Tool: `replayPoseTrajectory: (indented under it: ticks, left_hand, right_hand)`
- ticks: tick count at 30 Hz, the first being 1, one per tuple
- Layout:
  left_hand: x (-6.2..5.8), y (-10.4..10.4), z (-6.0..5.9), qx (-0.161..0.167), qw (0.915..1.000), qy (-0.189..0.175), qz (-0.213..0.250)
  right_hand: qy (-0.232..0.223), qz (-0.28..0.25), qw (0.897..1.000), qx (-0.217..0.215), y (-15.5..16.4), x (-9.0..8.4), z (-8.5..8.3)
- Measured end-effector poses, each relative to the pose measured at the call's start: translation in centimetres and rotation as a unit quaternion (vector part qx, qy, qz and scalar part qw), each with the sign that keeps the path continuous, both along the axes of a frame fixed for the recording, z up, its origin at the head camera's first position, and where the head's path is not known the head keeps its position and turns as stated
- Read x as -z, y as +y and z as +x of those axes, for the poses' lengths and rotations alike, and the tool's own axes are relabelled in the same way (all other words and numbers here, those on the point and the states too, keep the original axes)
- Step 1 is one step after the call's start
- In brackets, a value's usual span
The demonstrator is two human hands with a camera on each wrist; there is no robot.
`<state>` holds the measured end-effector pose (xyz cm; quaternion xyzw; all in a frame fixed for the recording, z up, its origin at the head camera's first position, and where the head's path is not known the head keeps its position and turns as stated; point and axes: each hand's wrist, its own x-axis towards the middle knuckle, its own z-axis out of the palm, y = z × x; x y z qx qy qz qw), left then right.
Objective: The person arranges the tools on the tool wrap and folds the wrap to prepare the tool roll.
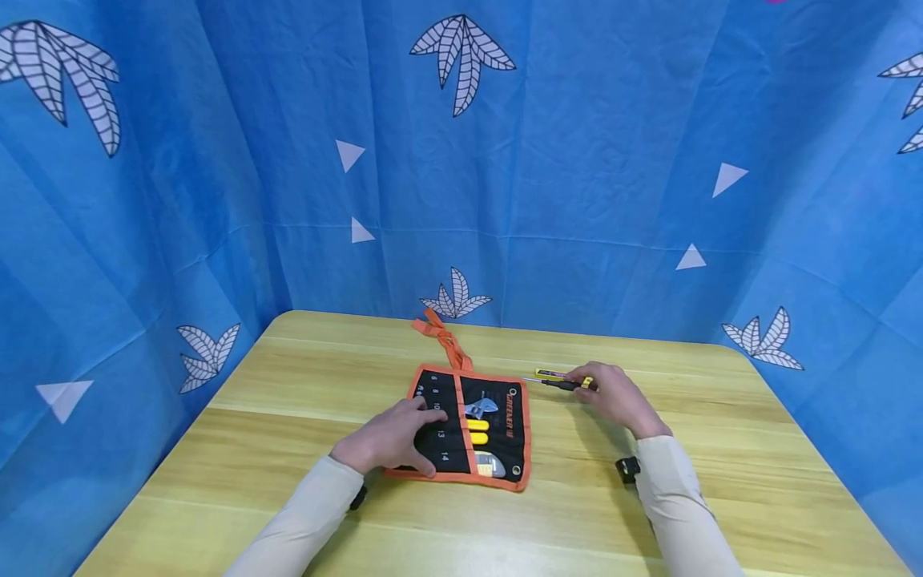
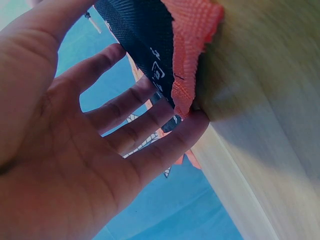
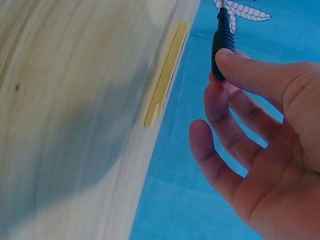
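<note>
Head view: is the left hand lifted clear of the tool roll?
No, the left hand rests flat on the tool roll lying on the table.

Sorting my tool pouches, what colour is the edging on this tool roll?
Orange edging on the black tool roll, clearest in the head view.

Left hand [image 1: 389, 442] flat, fingers spread; right hand [image 1: 613, 397] pinching, fingers curled.

The tool roll [image 1: 461, 425] is black with an orange border, an orange strip down its middle and orange ties [image 1: 443, 336] trailing toward the table's far edge; white numerals mark its pockets, where yellow handles [image 1: 477, 431] show. The screwdriver [image 1: 562, 383] has a black grip with yellow at its end, and beside it lies what may be a yellow tester [image 1: 548, 373]. The table [image 1: 649, 513] is pale yellowish wood grain. The backdrop [image 1: 577, 160] is blue with white leaves and triangles. Sleeves [image 1: 303, 521] are beige
</note>
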<state>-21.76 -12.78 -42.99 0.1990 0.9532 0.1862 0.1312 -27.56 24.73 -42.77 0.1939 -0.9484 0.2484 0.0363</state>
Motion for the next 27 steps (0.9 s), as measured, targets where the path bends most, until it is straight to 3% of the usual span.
replayPoseTrajectory:
  ticks: [10, 27]
  left_hand:
    - [0.1, 0.1, -0.1, 0.003, 1.0, 0.002, -0.002]
    - [-0.1, 0.1, -0.1, 0.007, 1.0, 0.004, -0.005]
  right_hand:
    - [0.0, -0.016, 0.999, -0.036, -1.4, 0.2, -0.2]
    - [-0.018, -0.046, 0.997, -0.052, -3.7, 0.9, -0.5]
